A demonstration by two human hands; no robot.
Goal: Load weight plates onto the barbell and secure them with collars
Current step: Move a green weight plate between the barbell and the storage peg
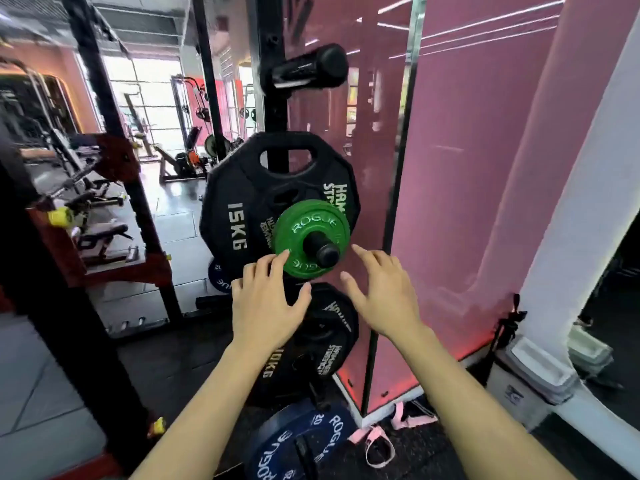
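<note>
A small green Rogue plate (pixel 303 226) hangs on a black storage peg (pixel 323 251) of the rack upright, in front of a black 15 kg plate (pixel 239 209). My left hand (pixel 265 299) is spread with straight fingers, its fingertips at the green plate's lower left edge. My right hand (pixel 381 292) is open just right of the plate, apart from it. Below hangs a black 10 kg plate (pixel 329 344), partly hidden by my left hand. A blue Rogue plate (pixel 294 445) sits lowest. No barbell sleeve or collar is visible.
An empty peg (pixel 308 67) juts out above. A pink glass wall (pixel 467 168) with a metal frame stands to the right. A black rack post (pixel 114 168) and benches stand at the left. Pink straps (pixel 377 441) lie on the floor.
</note>
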